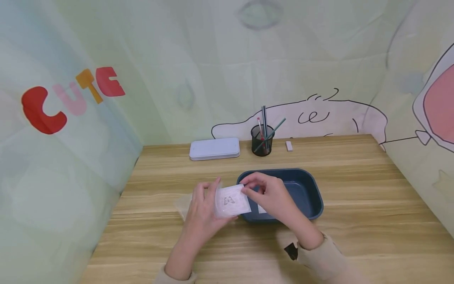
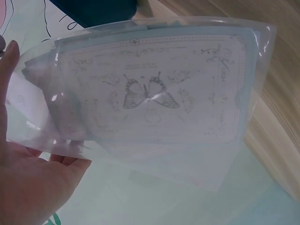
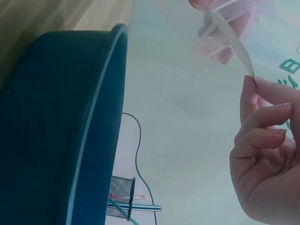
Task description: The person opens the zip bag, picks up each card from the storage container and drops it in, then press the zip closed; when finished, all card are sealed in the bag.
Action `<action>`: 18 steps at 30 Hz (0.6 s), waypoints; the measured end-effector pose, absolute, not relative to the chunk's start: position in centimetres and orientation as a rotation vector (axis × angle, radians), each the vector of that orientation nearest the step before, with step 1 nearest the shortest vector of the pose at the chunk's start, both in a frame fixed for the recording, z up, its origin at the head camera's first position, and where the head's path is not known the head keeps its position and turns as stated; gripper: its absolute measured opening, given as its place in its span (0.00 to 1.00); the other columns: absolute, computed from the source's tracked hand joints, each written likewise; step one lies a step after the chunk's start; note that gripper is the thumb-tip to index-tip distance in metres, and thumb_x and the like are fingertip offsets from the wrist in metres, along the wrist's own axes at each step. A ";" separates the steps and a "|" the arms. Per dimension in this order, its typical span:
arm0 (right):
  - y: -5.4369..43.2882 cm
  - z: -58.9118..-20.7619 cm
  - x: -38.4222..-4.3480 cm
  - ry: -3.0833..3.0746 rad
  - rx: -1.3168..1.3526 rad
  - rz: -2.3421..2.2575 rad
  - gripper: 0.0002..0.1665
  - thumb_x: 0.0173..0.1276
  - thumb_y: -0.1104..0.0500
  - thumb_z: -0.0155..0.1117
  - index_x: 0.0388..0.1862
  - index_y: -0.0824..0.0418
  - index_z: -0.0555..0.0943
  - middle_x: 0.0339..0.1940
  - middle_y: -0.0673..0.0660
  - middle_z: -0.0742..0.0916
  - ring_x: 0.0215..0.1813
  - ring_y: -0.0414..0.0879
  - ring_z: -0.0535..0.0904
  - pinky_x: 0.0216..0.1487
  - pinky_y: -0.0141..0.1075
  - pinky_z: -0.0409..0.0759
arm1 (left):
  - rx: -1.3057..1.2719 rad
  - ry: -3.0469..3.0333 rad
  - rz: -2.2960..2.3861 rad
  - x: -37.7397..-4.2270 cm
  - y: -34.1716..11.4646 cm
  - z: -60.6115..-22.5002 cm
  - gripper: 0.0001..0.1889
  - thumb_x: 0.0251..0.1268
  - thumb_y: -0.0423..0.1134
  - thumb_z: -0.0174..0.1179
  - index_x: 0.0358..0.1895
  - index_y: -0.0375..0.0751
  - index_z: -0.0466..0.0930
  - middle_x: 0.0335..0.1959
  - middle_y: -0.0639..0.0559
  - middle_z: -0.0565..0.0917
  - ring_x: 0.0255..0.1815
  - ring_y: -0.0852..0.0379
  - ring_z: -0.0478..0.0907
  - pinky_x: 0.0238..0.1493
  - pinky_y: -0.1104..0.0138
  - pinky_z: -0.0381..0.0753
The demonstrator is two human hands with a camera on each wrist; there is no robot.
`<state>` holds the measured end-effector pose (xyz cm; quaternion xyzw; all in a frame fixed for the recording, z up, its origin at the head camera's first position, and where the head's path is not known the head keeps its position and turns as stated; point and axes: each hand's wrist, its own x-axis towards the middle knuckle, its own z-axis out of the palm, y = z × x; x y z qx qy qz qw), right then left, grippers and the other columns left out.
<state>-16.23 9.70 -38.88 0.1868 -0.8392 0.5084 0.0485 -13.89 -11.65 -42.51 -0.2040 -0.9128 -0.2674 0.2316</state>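
Note:
My left hand (image 1: 203,215) grips a clear plastic bag (image 2: 263,56) that holds several pale paper cards. A black butterfly and scrollwork are printed on the front card (image 2: 197,112), seen through the plastic in the left wrist view. At the bag's right end, thumb and forefinger of my right hand (image 1: 271,195) pinch the corner of a white card (image 1: 239,199), also printed with a butterfly. In the right wrist view this card (image 3: 236,47) appears edge-on, running from the bag to the fingertips. Below the right hand, a white piece (image 1: 261,210) shows inside the dark blue basin (image 1: 317,193).
Behind the basin stand a white tin case (image 1: 214,149), a black mesh pen cup (image 1: 261,142) with several pencils and pens, and a white eraser (image 1: 289,146). A printed cloth backdrop (image 1: 177,59) encloses the wooden table (image 1: 354,177) at the back and sides.

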 end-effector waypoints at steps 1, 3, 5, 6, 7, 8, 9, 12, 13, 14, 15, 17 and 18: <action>9.6 -38.9 -16.2 -2.562 0.570 1.546 0.09 0.61 0.57 0.72 0.41 0.49 0.84 0.29 0.42 0.84 0.20 0.44 0.69 0.17 0.33 0.66 | -0.564 -2.505 -0.737 -13.9 -11.7 -42.5 0.57 0.24 0.50 0.84 0.68 0.37 0.65 0.51 0.41 0.67 0.48 0.48 0.67 0.45 0.57 0.75; 9.4 -39.1 -16.2 -2.566 0.565 1.541 0.10 0.61 0.57 0.72 0.41 0.49 0.84 0.29 0.42 0.84 0.19 0.44 0.69 0.16 0.33 0.66 | -0.568 -2.500 -0.743 -13.9 -11.7 -42.6 0.57 0.24 0.50 0.84 0.68 0.37 0.65 0.51 0.41 0.67 0.47 0.48 0.67 0.43 0.57 0.75; 9.2 -39.3 -16.3 -2.563 0.564 1.537 0.10 0.60 0.57 0.72 0.41 0.49 0.84 0.28 0.41 0.84 0.19 0.44 0.69 0.16 0.33 0.66 | -0.573 -2.496 -0.746 -13.9 -11.6 -42.6 0.57 0.24 0.49 0.84 0.68 0.37 0.66 0.50 0.41 0.67 0.47 0.48 0.66 0.42 0.57 0.75; 9.1 -39.4 -16.4 -2.561 0.564 1.541 0.10 0.60 0.57 0.72 0.41 0.49 0.84 0.28 0.41 0.84 0.19 0.43 0.69 0.16 0.33 0.66 | -0.579 -2.490 -0.745 -13.9 -11.6 -42.7 0.57 0.24 0.49 0.84 0.68 0.37 0.66 0.50 0.41 0.67 0.47 0.48 0.67 0.42 0.57 0.75; 8.9 -39.5 -16.4 -2.560 0.565 1.544 0.10 0.61 0.57 0.72 0.41 0.49 0.84 0.28 0.41 0.84 0.19 0.43 0.69 0.16 0.33 0.66 | -0.581 -2.487 -0.744 -14.0 -11.6 -42.7 0.57 0.24 0.49 0.84 0.67 0.37 0.66 0.50 0.41 0.67 0.47 0.48 0.67 0.41 0.57 0.75; 8.8 -39.6 -16.4 -2.560 0.568 1.543 0.10 0.61 0.57 0.71 0.42 0.49 0.84 0.28 0.40 0.84 0.19 0.43 0.69 0.16 0.33 0.66 | -0.581 -2.488 -0.743 -14.0 -11.6 -42.7 0.57 0.24 0.49 0.84 0.67 0.37 0.66 0.50 0.41 0.67 0.47 0.48 0.67 0.42 0.57 0.75; 8.7 -39.6 -16.4 -2.559 0.574 1.543 0.10 0.61 0.57 0.71 0.42 0.50 0.84 0.27 0.40 0.83 0.19 0.43 0.69 0.16 0.33 0.66 | -0.584 -2.485 -0.742 -14.0 -11.6 -42.7 0.57 0.24 0.49 0.84 0.67 0.37 0.66 0.50 0.41 0.67 0.47 0.48 0.67 0.42 0.57 0.75; 8.3 -39.8 -16.4 -2.562 0.595 1.541 0.11 0.61 0.56 0.71 0.43 0.50 0.83 0.27 0.40 0.83 0.19 0.42 0.69 0.18 0.33 0.68 | -0.595 -2.478 -0.742 -14.0 -11.6 -42.7 0.56 0.25 0.49 0.84 0.67 0.36 0.66 0.50 0.41 0.68 0.46 0.48 0.67 0.42 0.57 0.75; 8.2 -39.8 -16.4 -2.565 0.601 1.536 0.10 0.62 0.56 0.71 0.43 0.50 0.83 0.27 0.40 0.83 0.19 0.42 0.69 0.18 0.33 0.68 | -0.596 -2.481 -0.742 -14.0 -11.5 -42.7 0.56 0.25 0.49 0.84 0.67 0.37 0.66 0.50 0.41 0.68 0.46 0.48 0.67 0.43 0.58 0.75; 8.1 -39.8 -16.4 -2.567 0.606 1.532 0.10 0.62 0.56 0.71 0.43 0.49 0.83 0.27 0.39 0.83 0.18 0.41 0.70 0.18 0.33 0.68 | -0.600 -2.480 -0.738 -14.0 -11.5 -42.7 0.56 0.25 0.50 0.83 0.67 0.37 0.66 0.50 0.41 0.68 0.47 0.48 0.67 0.43 0.58 0.75; 8.0 -39.8 -16.3 -2.568 0.614 1.532 0.10 0.62 0.56 0.71 0.43 0.49 0.84 0.27 0.39 0.83 0.18 0.41 0.70 0.19 0.33 0.68 | -0.605 -2.478 -0.738 -14.0 -11.5 -42.7 0.56 0.26 0.50 0.83 0.67 0.36 0.66 0.50 0.41 0.68 0.47 0.48 0.67 0.44 0.57 0.75; 7.9 -39.9 -16.3 -2.577 0.636 1.530 0.11 0.62 0.56 0.70 0.44 0.48 0.84 0.28 0.38 0.83 0.18 0.41 0.70 0.18 0.33 0.68 | -0.612 -2.475 -0.737 -14.0 -11.5 -42.7 0.56 0.26 0.51 0.83 0.67 0.36 0.66 0.50 0.41 0.68 0.47 0.48 0.68 0.45 0.57 0.75; 7.8 -39.9 -16.3 -2.580 0.650 1.524 0.11 0.62 0.56 0.71 0.44 0.48 0.84 0.28 0.38 0.83 0.18 0.40 0.70 0.18 0.33 0.68 | -0.616 -2.469 -0.735 -14.0 -11.5 -42.7 0.56 0.26 0.51 0.83 0.67 0.36 0.66 0.50 0.40 0.68 0.47 0.48 0.68 0.45 0.57 0.75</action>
